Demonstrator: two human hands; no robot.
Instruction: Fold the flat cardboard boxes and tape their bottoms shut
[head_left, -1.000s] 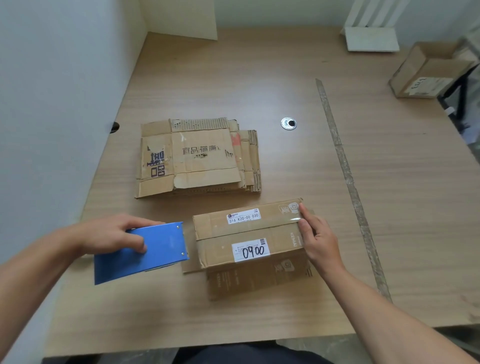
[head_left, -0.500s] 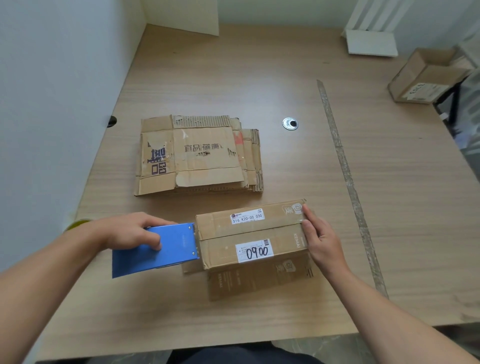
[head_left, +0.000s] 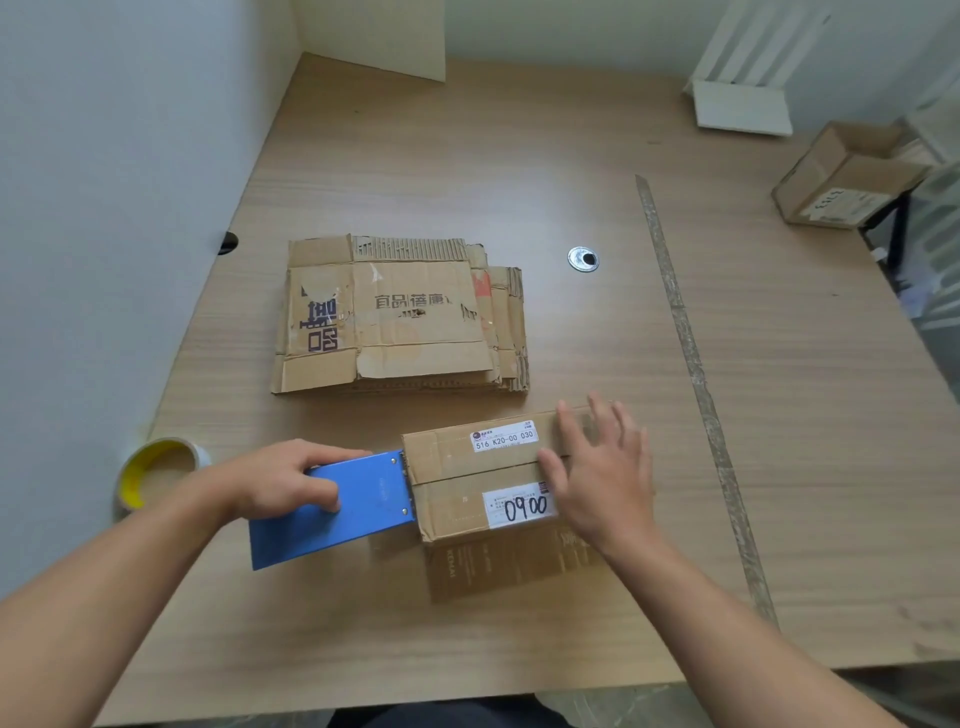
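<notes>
One tape roll (head_left: 156, 470), flat stack (head_left: 400, 317) behind box (head_left: 462, 467)

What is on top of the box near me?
Two white labels and the right hand, laid flat. The hand covers the right end of the seam; what lies beneath cannot be seen.

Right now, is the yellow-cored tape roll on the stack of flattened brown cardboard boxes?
No, the tape roll rests on the wooden table, apart from the stack.

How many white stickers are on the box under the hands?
2. The 516 K20-00 030 sticker is on the far flap of the box; the 0900 sticker is on its near flap, next to the right hand. Hidden sides may hold more.
</notes>
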